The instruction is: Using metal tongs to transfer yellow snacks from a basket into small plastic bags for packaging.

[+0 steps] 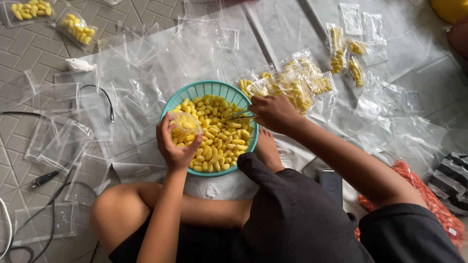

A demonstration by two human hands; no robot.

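On the tiled floor between your knees sits a teal basket [207,90] heaped with small yellow oval pieces [219,139]. Your left hand [176,146] is over the basket's left side, its grip curled closed around a small clear bag [185,122] that already has a few yellow pieces inside. Your right hand [274,113] is at the basket's upper right rim, its grip pinched shut on a pair of metal tweezers [240,116] whose tips point left over the pile. Just beyond that hand lies a cluster of filled bags [297,87], and more filled ones rest at the far left corner [75,28]. Empty clear bags [63,141] are spread across the floor to your left, near a black cable [105,97]. A phone [332,184] lies by your right thigh, beside a bag of orange pieces [429,199].
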